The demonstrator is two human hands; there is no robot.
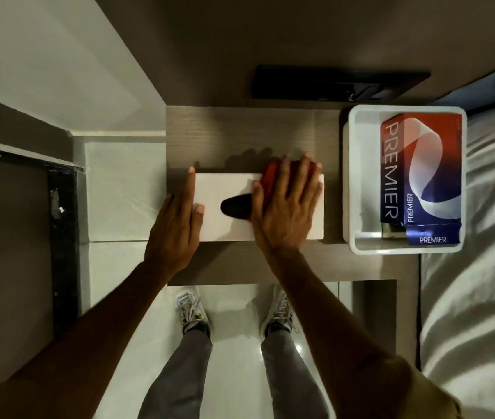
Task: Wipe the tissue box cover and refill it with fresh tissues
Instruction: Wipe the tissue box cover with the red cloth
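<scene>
A white tissue box cover (228,189) with a dark oval slot lies on a small wooden table (240,131). My left hand (176,225) grips the cover's left end, thumb on top and forefinger along its far edge. My right hand (285,204) lies flat on the cover's right half and presses a red cloth (270,176) onto it. Most of the cloth is hidden under the palm. A red and blue Premier tissue box (421,167) lies in a white tray (352,182) to the right.
A bed with white sheets (488,237) borders the tray on the right. A dark flat panel (331,83) is on the wall behind the table. White floor tiles and my shoes (191,313) lie below the table's front edge.
</scene>
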